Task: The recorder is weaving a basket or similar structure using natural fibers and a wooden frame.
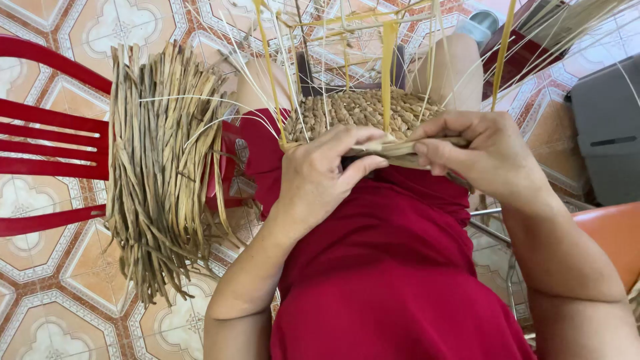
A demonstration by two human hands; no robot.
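Dried straw-coloured fibre fills my view: a half-woven basket [360, 113] rests on my lap against my red clothing [387, 267], its braided weave facing me and thin pale upright stakes [389, 73] rising from it toward the top of the frame. My left hand [320, 177] is curled closed at the basket's near edge, thumb and fingers pinching a flat, pale fibre strand [393, 148] that runs sideways between my hands. My right hand [483, 150] is also closed on that same strand from the other side, fingertips pressed down on it just beside the weave, so both hands meet over the rim with the strand stretched between them. To my left, a thick bundle of dried fibre strips [160, 167] hangs draped over a red plastic chair [53, 140], well apart from my hands. Patterned orange and white floor tiles [60, 307] lie below. At my right edge I see a grey box-like object [607, 133] and part of an orange seat [617, 233].
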